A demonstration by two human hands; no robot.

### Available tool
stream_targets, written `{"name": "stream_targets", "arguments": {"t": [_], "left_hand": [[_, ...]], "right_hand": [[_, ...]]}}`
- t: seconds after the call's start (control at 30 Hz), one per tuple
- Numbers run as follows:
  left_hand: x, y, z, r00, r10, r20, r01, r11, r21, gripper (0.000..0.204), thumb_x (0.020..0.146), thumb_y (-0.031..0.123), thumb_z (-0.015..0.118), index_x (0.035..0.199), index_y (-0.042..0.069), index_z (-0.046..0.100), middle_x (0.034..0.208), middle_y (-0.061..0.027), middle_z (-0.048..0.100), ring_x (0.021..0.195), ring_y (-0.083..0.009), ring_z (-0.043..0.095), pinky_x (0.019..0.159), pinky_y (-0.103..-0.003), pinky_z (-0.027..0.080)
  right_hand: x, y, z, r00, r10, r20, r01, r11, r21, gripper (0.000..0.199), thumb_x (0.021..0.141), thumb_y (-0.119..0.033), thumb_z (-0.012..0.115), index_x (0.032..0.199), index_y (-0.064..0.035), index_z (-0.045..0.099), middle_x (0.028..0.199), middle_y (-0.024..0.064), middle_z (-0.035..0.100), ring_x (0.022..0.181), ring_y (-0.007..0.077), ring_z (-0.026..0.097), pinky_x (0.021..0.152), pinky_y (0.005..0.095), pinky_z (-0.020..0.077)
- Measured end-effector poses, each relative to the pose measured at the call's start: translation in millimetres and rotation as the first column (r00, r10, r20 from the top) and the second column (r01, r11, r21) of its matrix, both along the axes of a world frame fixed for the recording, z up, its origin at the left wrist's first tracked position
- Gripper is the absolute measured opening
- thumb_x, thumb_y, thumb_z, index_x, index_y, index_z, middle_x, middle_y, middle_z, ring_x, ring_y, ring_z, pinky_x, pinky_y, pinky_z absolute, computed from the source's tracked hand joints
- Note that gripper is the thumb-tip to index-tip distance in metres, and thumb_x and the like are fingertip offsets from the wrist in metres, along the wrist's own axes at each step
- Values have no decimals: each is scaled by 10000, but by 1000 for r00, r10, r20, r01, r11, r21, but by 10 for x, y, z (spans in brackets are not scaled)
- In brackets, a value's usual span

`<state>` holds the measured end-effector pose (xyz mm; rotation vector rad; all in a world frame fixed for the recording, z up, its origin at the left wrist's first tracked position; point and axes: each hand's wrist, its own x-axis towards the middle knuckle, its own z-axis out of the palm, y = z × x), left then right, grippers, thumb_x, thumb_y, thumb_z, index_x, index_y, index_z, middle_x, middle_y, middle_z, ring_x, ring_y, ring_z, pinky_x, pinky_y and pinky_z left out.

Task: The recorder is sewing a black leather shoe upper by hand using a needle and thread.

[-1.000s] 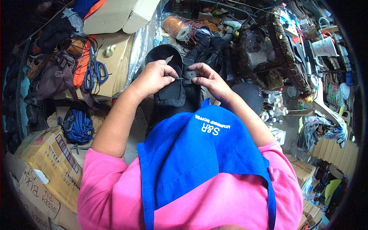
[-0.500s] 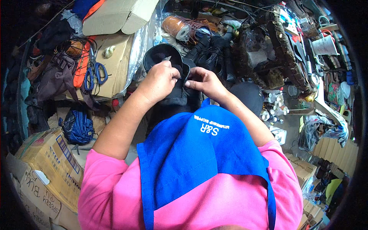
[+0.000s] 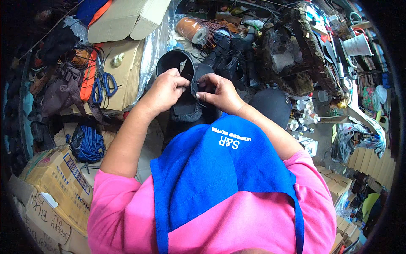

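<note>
A black shoe or boot (image 3: 186, 113), with stitching along its edge, sits upright at my lap with its wide round opening away from me. My left hand (image 3: 168, 91) is closed at the near rim of the opening, fingertips pinched together; what is between them is hidden. A thin pale pointed piece (image 3: 182, 66) shows just above it inside the opening; I cannot tell if the hand holds it. My right hand (image 3: 220, 92) pinches the right edge of the shoe, thumb on the near side and fingers curled behind.
Blue-handled scissors (image 3: 104, 84) lie on flat cardboard (image 3: 127, 70) at left. Beyond the shoe are an orange thread spool (image 3: 191, 30) and black footwear (image 3: 237, 63). A ragged dark box frame (image 3: 302, 46) stands at right, near small bottles (image 3: 305, 113). A carton (image 3: 57, 182) is at lower left.
Both hands have moved slightly left and toward me. The shoe has tilted, so more of its opening and its stitched near part shows. My right hand still grips the edge.
</note>
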<state>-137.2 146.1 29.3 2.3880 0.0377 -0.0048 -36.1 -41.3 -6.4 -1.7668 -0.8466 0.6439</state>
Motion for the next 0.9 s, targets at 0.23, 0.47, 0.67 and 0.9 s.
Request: {"name": "stream_targets", "arguments": {"t": [0.23,0.47,0.67,0.9], "left_hand": [[-53,41,-75,995,59,-77,-73,977,-201,189,726,-33,632,911,-10,664,810,-82,531,789,-203,548,725,-293,443],[-69,105,-204,989,47,-143,-104,900,-424,141,734,-41,641,868,0,662,812,-48,531,802,-157,536,741,-268,429],[-73,147,-207,992,30,-122,-85,871,-484,137,733,-42,642,863,-3,659,818,-31,538,803,-145,530,753,-255,421],[-92,59,-265,984,124,-130,-170,871,-461,132,754,-21,652,878,15,680,798,-32,533,773,-146,556,721,-269,453]], "right_hand": [[2,25,11,999,-1,51,1,1000,1,333,679,-148,784,950,-13,644,842,129,682,748,200,678,708,314,529],[8,25,9,999,14,50,-14,1000,-15,340,682,-182,782,954,-27,650,848,123,681,763,213,676,708,319,526],[3,39,-23,992,23,126,-24,1000,8,348,674,-206,779,948,-36,649,848,115,678,780,229,671,720,332,518],[5,48,-75,996,12,87,-12,1000,-8,354,666,-245,777,940,-63,645,839,99,675,784,240,661,753,348,472]]}}
